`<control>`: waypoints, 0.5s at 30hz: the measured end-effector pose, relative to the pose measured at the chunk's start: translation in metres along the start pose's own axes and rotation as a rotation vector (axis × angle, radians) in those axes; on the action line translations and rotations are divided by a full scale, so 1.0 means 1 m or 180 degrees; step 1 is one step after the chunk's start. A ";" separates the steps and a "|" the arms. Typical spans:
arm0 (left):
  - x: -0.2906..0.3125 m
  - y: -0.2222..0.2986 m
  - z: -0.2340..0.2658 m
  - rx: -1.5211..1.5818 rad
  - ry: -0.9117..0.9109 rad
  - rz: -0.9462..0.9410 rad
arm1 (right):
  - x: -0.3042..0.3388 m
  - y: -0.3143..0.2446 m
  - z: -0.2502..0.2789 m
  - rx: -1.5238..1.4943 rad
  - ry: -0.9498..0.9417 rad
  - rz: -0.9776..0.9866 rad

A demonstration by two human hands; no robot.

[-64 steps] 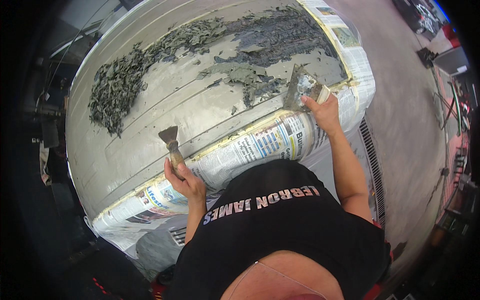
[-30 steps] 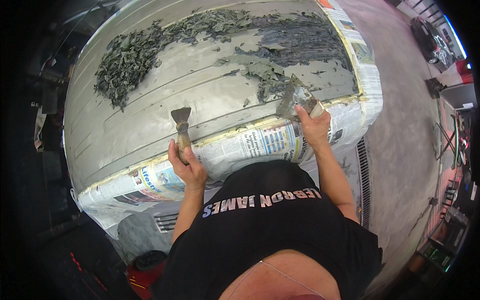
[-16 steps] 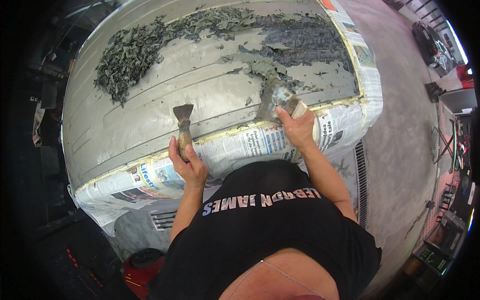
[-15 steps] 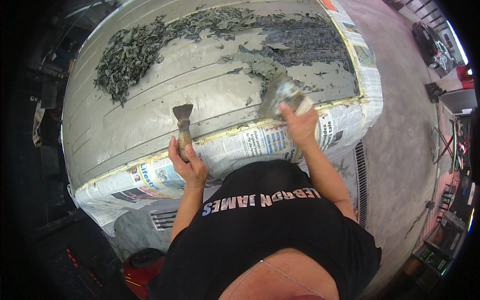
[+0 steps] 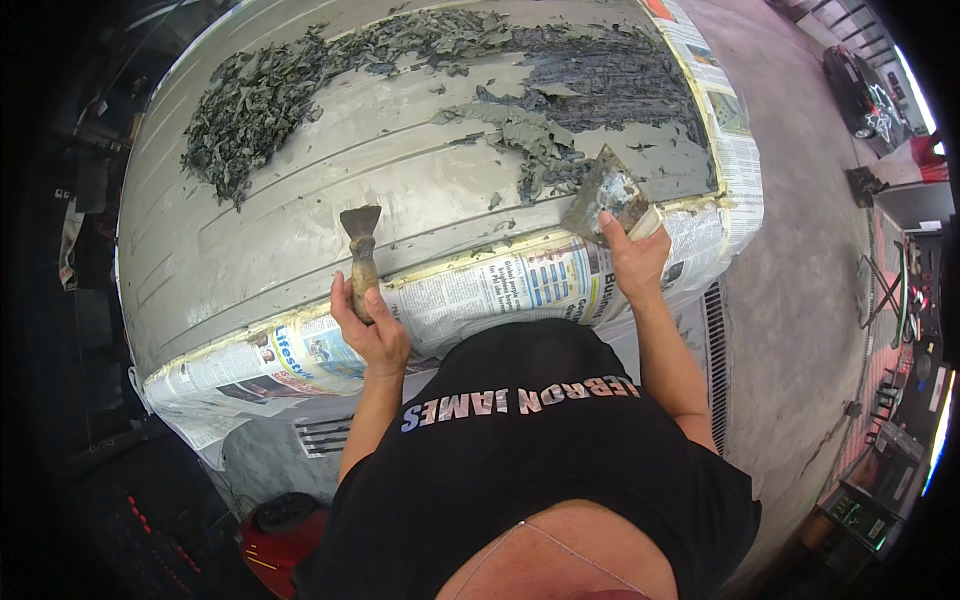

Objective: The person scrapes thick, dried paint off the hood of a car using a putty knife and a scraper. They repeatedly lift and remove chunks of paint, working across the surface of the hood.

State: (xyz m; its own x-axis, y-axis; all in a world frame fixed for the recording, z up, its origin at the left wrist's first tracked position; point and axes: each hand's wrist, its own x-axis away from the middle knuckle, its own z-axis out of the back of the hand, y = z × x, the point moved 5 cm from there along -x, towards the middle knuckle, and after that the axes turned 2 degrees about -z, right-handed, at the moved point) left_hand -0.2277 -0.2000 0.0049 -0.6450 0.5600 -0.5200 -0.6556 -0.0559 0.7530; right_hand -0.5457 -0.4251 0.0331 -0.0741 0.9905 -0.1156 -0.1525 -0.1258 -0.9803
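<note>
My left hand (image 5: 376, 330) is closed round the handle of a narrow putty knife (image 5: 361, 240), its dark blade tilted up over the panel's near edge. In my right hand (image 5: 638, 262) is a wide scraper (image 5: 606, 196) with a broad, stained metal blade. That blade lies over the near right part of a large grey ribbed panel (image 5: 340, 190). Just beyond it, a wrinkled flap of loosened paint (image 5: 530, 136) lies on the surface. Dark, torn coating (image 5: 615, 85) covers the far right of the panel, and a heap of peeled paint scraps (image 5: 250, 115) sits at the left.
Newspaper masking (image 5: 450, 300) is taped along the panel's near and right edges. On the right lies a concrete floor (image 5: 790, 300) with a drain grate (image 5: 716, 370). A dark car (image 5: 853, 90) stands far right. A red and black object (image 5: 285, 540) is at lower left.
My right hand has drawn the wide scraper a little to the right, and its blade has turned to point more away from me. The left hand with the putty knife has shifted slightly left.
</note>
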 end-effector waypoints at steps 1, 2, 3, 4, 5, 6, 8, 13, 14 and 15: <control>0.000 0.000 0.000 -0.0019 -0.0002 -0.0006 | 0.002 0.006 -0.003 -0.0129 0.0062 0.0008; 0.000 0.000 0.000 -0.0037 -0.0004 -0.0012 | 0.004 0.010 -0.003 -0.0027 0.0093 0.0075; 0.000 -0.001 0.000 -0.0053 -0.0007 -0.0018 | 0.007 0.013 -0.002 0.0077 0.0125 0.0142; 0.000 -0.001 0.000 -0.0019 -0.0015 -0.0009 | 0.009 0.014 -0.002 0.0178 0.0158 0.0207; 0.000 -0.001 0.000 0.0016 -0.0023 0.0001 | 0.012 0.019 -0.005 0.0253 0.0140 0.0236; 0.000 -0.001 -0.001 0.0051 -0.0032 0.0011 | 0.015 0.025 -0.007 0.0328 0.0121 0.0265; 0.001 -0.005 -0.001 0.0070 -0.0036 0.0027 | 0.018 0.024 -0.011 0.0361 0.0138 0.0395; 0.002 -0.007 -0.001 0.0047 -0.0013 0.0044 | 0.019 0.015 -0.019 -0.0133 0.0153 0.0252; 0.001 -0.006 -0.002 0.0045 -0.0029 0.0029 | 0.019 0.018 -0.027 -0.0241 0.0029 0.0221; 0.001 -0.005 -0.002 0.0041 -0.0045 0.0014 | 0.018 0.022 -0.041 -0.0350 -0.0096 0.0190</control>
State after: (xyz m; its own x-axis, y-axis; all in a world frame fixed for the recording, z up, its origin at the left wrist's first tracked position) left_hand -0.2256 -0.2011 0.0001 -0.6423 0.5714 -0.5108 -0.6475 -0.0478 0.7606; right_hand -0.5105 -0.4078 0.0029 -0.1096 0.9792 -0.1710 -0.0381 -0.1761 -0.9836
